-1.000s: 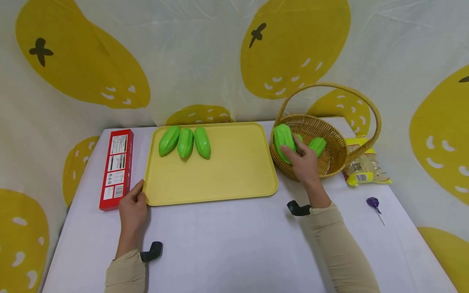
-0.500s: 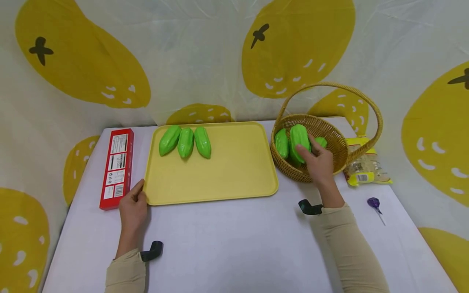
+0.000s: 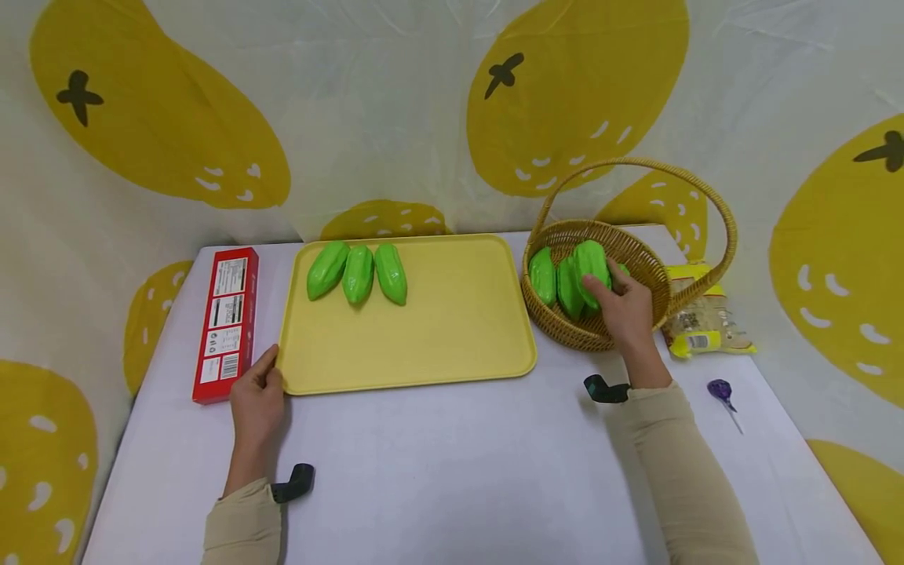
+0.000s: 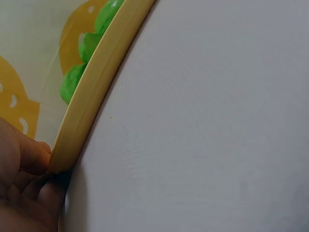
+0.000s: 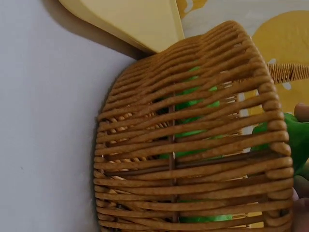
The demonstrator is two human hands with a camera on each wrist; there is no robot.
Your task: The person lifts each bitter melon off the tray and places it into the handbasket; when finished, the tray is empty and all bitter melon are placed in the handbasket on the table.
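Note:
My right hand (image 3: 628,310) holds a green star fruit (image 3: 592,265) over the wicker basket (image 3: 650,263), with the thumb on its near side. Inside the basket, star fruits (image 3: 542,276) lie to the left of it, and a bit of another green fruit shows behind my fingers. The right wrist view catches the held fruit (image 5: 301,140) at the basket's rim, most of the hand being cut off. At the yellow tray's (image 3: 452,329) near left corner, my left hand (image 3: 257,402) pinches the rim. Three star fruits (image 3: 358,275) lie side by side at the tray's back left.
Left of the tray lies a red box (image 3: 226,326). A yellow-and-clear packet (image 3: 706,314) sits against the basket's right side, partly behind its tall handle (image 3: 723,227). A purple lollipop (image 3: 720,391) lies near the table's right edge. A patterned cloth hangs behind.
My right hand has moved right across the basket with the star fruit, and fruits to its left now show. The left hand and the tray have stayed put.

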